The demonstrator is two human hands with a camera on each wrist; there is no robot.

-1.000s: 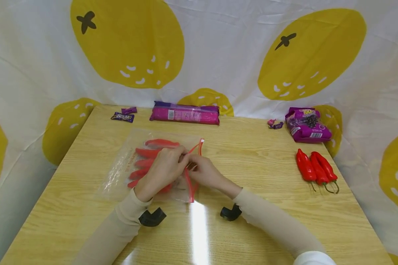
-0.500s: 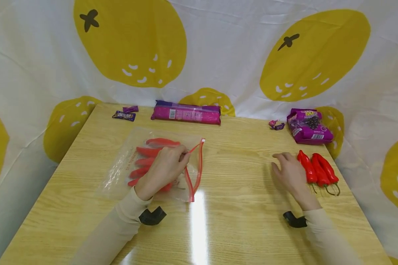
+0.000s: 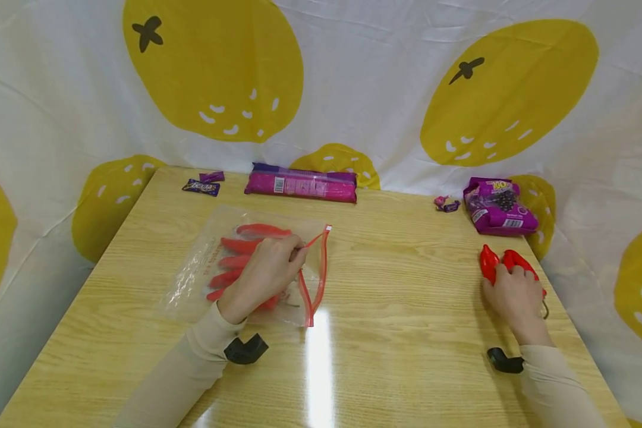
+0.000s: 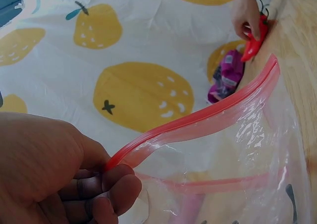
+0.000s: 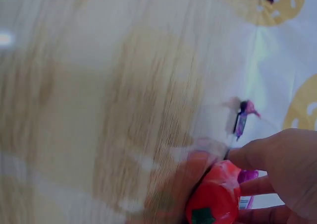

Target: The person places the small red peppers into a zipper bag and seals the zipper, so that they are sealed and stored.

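Note:
My left hand [image 3: 270, 264] pinches the red-trimmed upper edge of the mouth of a clear zip bag [image 3: 189, 282], lifting that edge so the mouth gapes to the right. The bag lies flat on the table with several red chili peppers [image 3: 238, 245] side by side in it. In the left wrist view the thumb and fingers squeeze the red zip strip [image 4: 198, 116]. At the right, my right hand [image 3: 518, 297] covers part of the loose red peppers [image 3: 488, 260]. Its thumb and fingers grip a red pepper [image 5: 215, 194] from both sides in the right wrist view.
A purple grape-print packet [image 3: 500, 208] stands behind the loose peppers, with small wrapped candies [image 3: 447, 204] beside it. A long magenta packet [image 3: 302, 183] lies at the back middle. More small purple candies [image 3: 201, 187] lie at back left. A fruit-print cloth [image 3: 364, 89] hangs behind.
My right hand has left the bag's mouth, crossed the table to the right and come down onto the loose peppers. My left hand stays in place, holding the bag's edge.

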